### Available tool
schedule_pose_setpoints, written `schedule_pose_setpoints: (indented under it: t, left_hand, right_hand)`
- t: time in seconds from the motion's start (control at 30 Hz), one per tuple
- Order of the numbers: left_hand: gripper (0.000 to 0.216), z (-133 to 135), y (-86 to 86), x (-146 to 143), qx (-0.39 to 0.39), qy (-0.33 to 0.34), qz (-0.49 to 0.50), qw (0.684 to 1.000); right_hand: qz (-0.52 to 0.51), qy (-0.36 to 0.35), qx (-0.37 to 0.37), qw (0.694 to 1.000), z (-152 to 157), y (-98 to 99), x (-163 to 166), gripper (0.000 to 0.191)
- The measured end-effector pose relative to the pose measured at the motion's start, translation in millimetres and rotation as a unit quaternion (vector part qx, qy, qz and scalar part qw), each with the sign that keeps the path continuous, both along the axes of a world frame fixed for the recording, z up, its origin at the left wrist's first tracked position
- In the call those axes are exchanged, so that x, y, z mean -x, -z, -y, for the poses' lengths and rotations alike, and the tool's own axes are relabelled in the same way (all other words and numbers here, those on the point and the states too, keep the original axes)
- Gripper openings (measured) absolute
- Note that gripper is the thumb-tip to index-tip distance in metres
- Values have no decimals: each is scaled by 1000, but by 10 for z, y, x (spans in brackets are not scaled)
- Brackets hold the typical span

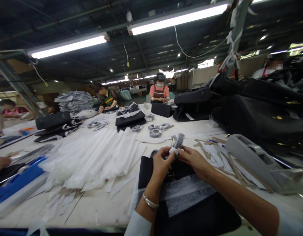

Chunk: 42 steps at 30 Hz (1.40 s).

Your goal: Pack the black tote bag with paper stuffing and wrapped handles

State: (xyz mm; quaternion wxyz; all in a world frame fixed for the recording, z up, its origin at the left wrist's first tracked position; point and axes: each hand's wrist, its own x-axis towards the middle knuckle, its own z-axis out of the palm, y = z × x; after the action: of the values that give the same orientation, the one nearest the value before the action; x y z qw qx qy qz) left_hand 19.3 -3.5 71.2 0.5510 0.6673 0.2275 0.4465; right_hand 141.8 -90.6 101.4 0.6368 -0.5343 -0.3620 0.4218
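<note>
My left hand point(162, 161) and my right hand point(193, 160) meet over a black bag point(191, 209) lying at the table's near edge. Between them they grip a coiled strap point(178, 140) in clear plastic wrap, a white band around its middle. My left fingers pinch the band from one side; my right fingers close on the other, their tips partly hidden. A strip of clear film point(188, 193) lies across the bag flap, just below a gold-coloured clasp point(170, 175). Part of the bag is covered by my forearms.
Left of the bag spreads a heap of white wrapping sheets point(92, 160). Several wrapped strap coils point(155, 133) and black bags point(130, 118) lie farther back. Paper strips point(220, 157) and a grey tape dispenser point(252, 160) are at right. Other people work around the table; one hand point(1, 164) shows far left.
</note>
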Motion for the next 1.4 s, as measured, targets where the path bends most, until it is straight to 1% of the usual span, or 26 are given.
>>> schedule_pose_setpoints:
  t: [0.07,0.17,0.27,0.33,0.37,0.43,0.5,0.57,0.6,0.63,0.67,0.7,0.73,0.77,0.8,0.83,0.9,0.97,1.0,1.07,1.13,1.2,1.23,1.3,1.4]
  left_hand:
    - [25,-1,9,-5,-9,-2,-7,1000]
    - [23,-5,1,10,-8,-20,-18,1000]
    - [23,-24,-61,54,-14,-32,-59,998]
    - [25,-68,-154,83,-19,-34,-98,994]
    - [28,-109,-222,90,-19,-30,-116,993]
    - [34,-251,-410,79,-17,-12,-143,989]
    - [40,-487,-666,33,-27,5,-165,986]
    - [38,-801,-955,-29,-49,-3,-167,985]
    - [34,-968,-1091,-53,-67,-31,-136,988]
    - [32,-1128,-1206,-66,-92,-78,-103,987]
    - [33,-1269,-1289,-62,-116,-123,-98,981]
    - [35,-1381,-1332,-38,-129,-155,-113,973]
    - [34,-1457,-1328,7,-133,-165,-138,967]
    - [33,-1496,-1277,72,-131,-159,-170,964]
    - [30,-1498,-1181,157,-122,-139,-205,961]
    - [26,-1471,-1047,258,-111,-111,-238,958]
    - [18,-1358,-716,491,-94,-68,-305,945]
    - [13,-1226,-378,738,-88,-49,-367,925]
    - [14,-1169,-232,856,-85,-45,-394,914]
    - [21,-1089,-9,1063,-86,-43,-437,894]
    - [26,-1047,120,1217,-101,-44,-469,876]
    - [26,-1023,184,1312,-131,-51,-492,859]
    - [27,-1013,204,1339,-150,-57,-501,850]
    - [32,-995,237,1362,-188,-70,-521,830]
    - [45,-994,276,1367,-242,-86,-560,788]
  right_hand:
    - [3,1,5,1000,-21,-15,36,37]
    - [41,-5,28,999,-98,-9,-1,38]
    - [125,-28,104,986,-136,-14,-114,36]
    - [204,-71,146,965,-110,-27,-185,34]
    - [246,-98,148,953,-84,-36,-209,33]
    - [320,-150,119,928,-18,-66,-222,30]
    - [376,-193,78,903,45,-118,-183,27]
    - [427,-214,47,877,80,-191,-105,26]
    - [456,-211,32,864,82,-234,-56,25]
    - [484,-197,17,853,71,-278,-1,24]
    - [508,-179,2,843,45,-321,58,24]
    - [526,-161,-14,835,4,-362,122,23]
    - [537,-149,-32,829,-56,-398,192,23]
    - [542,-143,-51,827,-133,-428,267,22]
    - [540,-142,-69,827,-229,-446,346,22]
    - [534,-145,-87,828,-341,-451,426,21]
    - [507,-159,-122,838,-594,-402,570,19]
    - [464,-169,-151,856,-841,-260,665,22]
    - [441,-168,-160,867,-946,-155,687,24]
    - [399,-154,-150,891,-1097,96,683,27]
    - [381,-141,-117,906,-1164,344,640,28]
    - [389,-147,-105,903,-1170,520,592,28]
    - [398,-152,-110,898,-1163,571,574,28]
    - [411,-157,-121,890,-1146,607,553,28]
    - [411,-148,-114,892,-1142,580,541,29]
